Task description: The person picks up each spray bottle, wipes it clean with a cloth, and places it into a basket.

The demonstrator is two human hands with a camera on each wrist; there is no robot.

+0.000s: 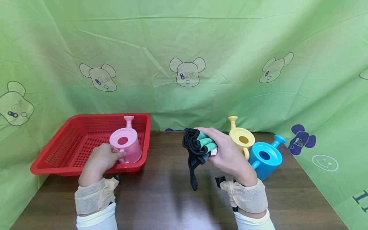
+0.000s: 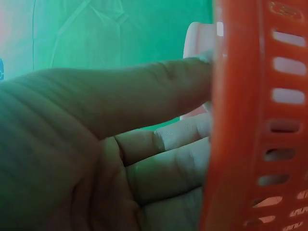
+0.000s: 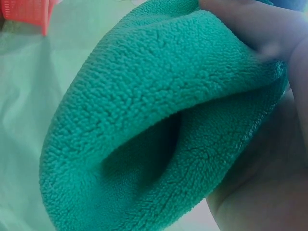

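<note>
A pink watering can (image 1: pixel 133 147) stands upright inside the red basket (image 1: pixel 54 145), at its right end. My left hand (image 1: pixel 104 157) pinches the can's handle between thumb and fingers, over the basket's near rim. In the left wrist view, the basket wall (image 2: pixel 236 120) hides the fingertips and most of the can. Above the table, my right hand (image 1: pixel 230 155) grips a bunched green cloth (image 1: pixel 205 140) with black edging, one end of it dangling. The right wrist view shows the folds of its fuzzy green side (image 3: pixel 125 91) up close.
Beyond my right hand stand a yellow watering can (image 1: pixel 241 132) and a blue watering can (image 1: pixel 267 161), close together. A green printed curtain (image 1: pixel 143 76) hangs behind and beside the brown wooden table (image 1: pixel 149 198).
</note>
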